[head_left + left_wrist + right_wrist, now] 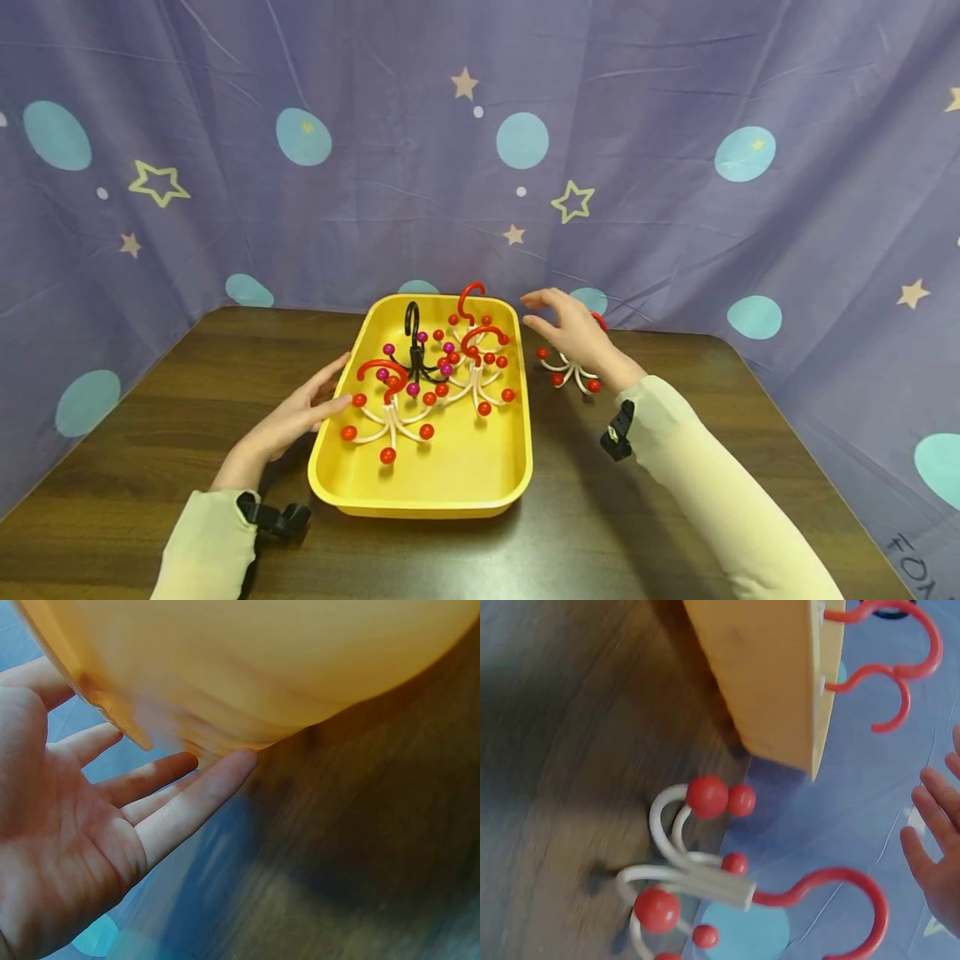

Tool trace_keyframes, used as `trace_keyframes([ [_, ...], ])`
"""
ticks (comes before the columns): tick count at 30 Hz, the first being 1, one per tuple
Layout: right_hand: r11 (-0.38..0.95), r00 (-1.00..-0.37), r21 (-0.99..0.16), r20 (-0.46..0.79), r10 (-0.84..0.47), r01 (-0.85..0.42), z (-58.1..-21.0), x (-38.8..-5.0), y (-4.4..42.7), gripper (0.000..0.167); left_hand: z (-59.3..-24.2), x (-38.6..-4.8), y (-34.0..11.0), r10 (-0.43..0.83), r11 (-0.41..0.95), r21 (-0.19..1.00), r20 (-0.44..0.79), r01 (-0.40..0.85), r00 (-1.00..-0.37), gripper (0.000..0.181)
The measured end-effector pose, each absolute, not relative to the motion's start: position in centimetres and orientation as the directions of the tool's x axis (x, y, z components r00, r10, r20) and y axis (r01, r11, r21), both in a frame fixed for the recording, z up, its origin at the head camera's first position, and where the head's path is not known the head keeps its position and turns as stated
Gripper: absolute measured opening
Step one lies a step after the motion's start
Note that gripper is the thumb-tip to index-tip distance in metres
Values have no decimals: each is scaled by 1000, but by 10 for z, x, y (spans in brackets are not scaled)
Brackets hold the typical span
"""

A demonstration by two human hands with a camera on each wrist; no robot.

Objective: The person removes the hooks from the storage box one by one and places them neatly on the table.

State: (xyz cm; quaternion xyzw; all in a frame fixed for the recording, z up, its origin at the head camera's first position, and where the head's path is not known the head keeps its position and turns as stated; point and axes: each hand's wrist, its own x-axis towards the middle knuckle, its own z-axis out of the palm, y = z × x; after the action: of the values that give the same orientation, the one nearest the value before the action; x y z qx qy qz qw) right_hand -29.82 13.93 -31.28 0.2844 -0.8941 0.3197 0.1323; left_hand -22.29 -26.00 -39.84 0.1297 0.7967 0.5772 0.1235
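Observation:
A yellow tray holds several multi-armed hangers. Three have red hooks and white arms tipped with red balls, like the near-left hanger; one black hanger has magenta balls. At the tray's left side is my left hand, its thumb by the rim and its straight fingers against the outer wall. My right hand is raised beyond the tray's right rim, its fingers extended and holding nothing. Below and partly behind it, another red-and-white hanger stands on the table, hook upward.
The brown wooden table extends around the tray. Behind it hangs a purple curtain with stars and blue dots, close to the table's back edge. Black straps, one being the right wrist strap, sit over pale sleeves.

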Motion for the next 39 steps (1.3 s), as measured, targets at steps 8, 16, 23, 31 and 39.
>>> trace_keyframes([
  [8, 579, -761, -495, 408, -503, -648, -317, -294, 118, 32, -399, -223, -260, 330, 318, 947, -57, 54, -942, 69],
  [16, 524, -740, -525, 420, -526, -671, -323, -290, 101, 31, -399, -225, -259, 332, 319, 945, -46, 66, -942, 69],
  [23, 537, -736, -505, 424, -528, -676, -335, -287, 92, 35, -400, -224, -260, 338, 317, 947, -58, 56, -940, 70],
  [31, 517, -744, -535, 454, -490, -668, -341, -285, 86, 28, -400, -224, -260, 345, 310, 949, -56, 57, -937, 70],
  [39, 495, -824, -660, 418, -383, -565, -344, -284, 77, 16, -400, -223, -260, 336, 310, 949, -61, 49, -940, 71],
])
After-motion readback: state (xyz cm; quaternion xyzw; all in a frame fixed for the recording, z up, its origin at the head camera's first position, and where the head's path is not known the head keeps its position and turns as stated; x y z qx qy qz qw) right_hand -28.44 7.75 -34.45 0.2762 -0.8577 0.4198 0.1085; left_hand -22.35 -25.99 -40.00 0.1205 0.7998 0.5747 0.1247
